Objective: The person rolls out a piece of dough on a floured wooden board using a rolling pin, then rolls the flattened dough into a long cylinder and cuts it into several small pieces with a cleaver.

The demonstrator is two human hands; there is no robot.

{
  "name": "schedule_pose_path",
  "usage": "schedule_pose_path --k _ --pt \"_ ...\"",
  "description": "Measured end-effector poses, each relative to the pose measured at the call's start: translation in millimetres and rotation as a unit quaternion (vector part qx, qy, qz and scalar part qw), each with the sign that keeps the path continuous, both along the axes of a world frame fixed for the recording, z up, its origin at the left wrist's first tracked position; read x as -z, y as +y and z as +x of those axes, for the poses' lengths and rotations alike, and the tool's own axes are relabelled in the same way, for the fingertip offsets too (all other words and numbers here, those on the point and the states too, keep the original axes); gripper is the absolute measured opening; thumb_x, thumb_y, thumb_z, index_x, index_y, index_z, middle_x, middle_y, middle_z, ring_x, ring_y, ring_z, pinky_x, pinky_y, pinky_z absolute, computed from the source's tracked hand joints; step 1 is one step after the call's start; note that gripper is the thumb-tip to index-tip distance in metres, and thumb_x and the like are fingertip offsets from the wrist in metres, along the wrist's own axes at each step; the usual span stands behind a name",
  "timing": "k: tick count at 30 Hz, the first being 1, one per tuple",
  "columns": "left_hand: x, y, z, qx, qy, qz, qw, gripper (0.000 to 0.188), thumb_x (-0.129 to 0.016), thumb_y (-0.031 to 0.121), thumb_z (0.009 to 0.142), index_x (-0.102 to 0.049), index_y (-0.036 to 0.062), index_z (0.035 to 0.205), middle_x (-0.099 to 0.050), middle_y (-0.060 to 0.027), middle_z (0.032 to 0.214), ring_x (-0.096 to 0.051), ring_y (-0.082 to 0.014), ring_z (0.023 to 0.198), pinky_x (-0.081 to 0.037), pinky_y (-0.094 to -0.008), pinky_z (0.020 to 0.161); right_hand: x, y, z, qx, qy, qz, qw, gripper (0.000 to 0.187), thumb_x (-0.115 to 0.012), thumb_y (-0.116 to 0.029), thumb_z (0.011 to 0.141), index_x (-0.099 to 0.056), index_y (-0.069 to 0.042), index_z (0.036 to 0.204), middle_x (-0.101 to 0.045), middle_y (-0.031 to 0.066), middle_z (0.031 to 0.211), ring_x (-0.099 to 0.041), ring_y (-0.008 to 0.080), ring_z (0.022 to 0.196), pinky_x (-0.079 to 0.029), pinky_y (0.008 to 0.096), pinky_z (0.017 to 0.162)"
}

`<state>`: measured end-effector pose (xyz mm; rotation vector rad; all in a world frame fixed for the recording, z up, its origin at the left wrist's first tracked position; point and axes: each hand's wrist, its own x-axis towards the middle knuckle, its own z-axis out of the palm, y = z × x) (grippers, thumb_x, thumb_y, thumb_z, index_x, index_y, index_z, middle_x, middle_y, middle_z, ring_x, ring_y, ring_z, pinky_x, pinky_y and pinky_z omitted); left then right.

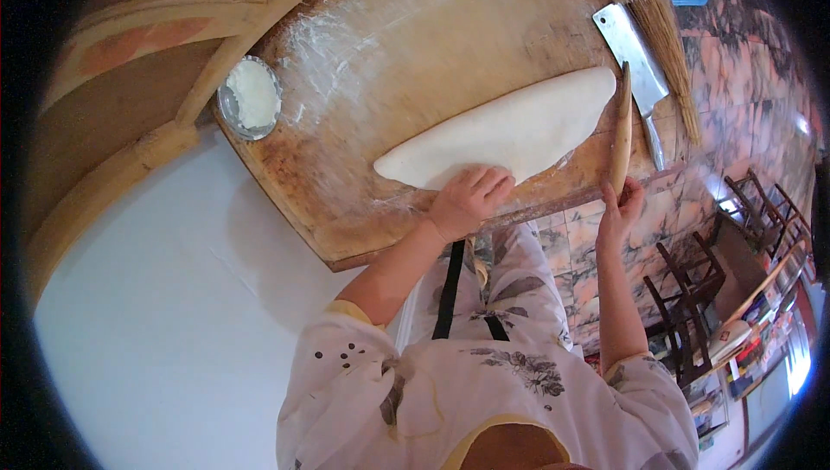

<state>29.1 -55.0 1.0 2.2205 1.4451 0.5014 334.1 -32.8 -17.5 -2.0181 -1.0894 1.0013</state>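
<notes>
Dough (510,128) is laid on the near half of the wooden surface (406,46), close to the edge where the person is stationed, presumably so that it can be reached without leaning. Its near edge is covered by the left hand (474,195), whose fingers are bent over it; whether the edge is pinched or merely steadied cannot be told, as the fingertips are not clearly shown. By the right hand (622,202) the pin (622,137) is grasped at its near end only, between thumb and fingers — a hold suited, it seems, to keeping the pin clear of the dough rather than to pressing with it.

The cleaver (631,55) is placed beyond the pin, at the right, its handle turned toward the person, probably for easy picking up. The bowl (230,115) of flour (255,94) is kept at the left edge, where the dough is not crowded by it.

The dough's long axis is slanted across the surface, from near left to far right. A narrow point is formed at the left end; the right end is broader and rounded. The pin is aligned quite differently — nearly straight away from the person, its far tip seen against the cleaver's blade.
</notes>
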Motion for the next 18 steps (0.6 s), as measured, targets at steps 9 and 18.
schedule_pose_path --k 9,18 --pt "-11 7 -15 -0.078 -0.024 -0.066 0.995 0.028 -0.068 0.012 0.081 -0.07 0.0107 0.108 -0.063 -0.0011 0.104 -0.062 -0.0198 0.094 -0.054 -0.0344 0.077 -2 -11 -2 0.045 0.044 -0.012 0.998 0.031 -0.07 -0.001 0.09 -0.052 -0.001 0.116 -0.057 0.0036 0.103 -0.055 0.0115 0.091 -0.047 0.0252 0.083" --pt "-43 153 -118 -0.324 -0.268 -0.36 0.833 0.025 -0.082 0.015 0.082 -0.075 0.0036 0.103 -0.069 0.0024 0.085 -0.059 -0.0063 0.076 -0.05 -0.0229 0.069 -6 -15 6 0.056 0.06 0.009 0.997 0.03 -0.069 -0.002 0.092 -0.052 -0.001 0.116 -0.057 0.0032 0.101 -0.054 0.0098 0.088 -0.046 0.0242 0.081"
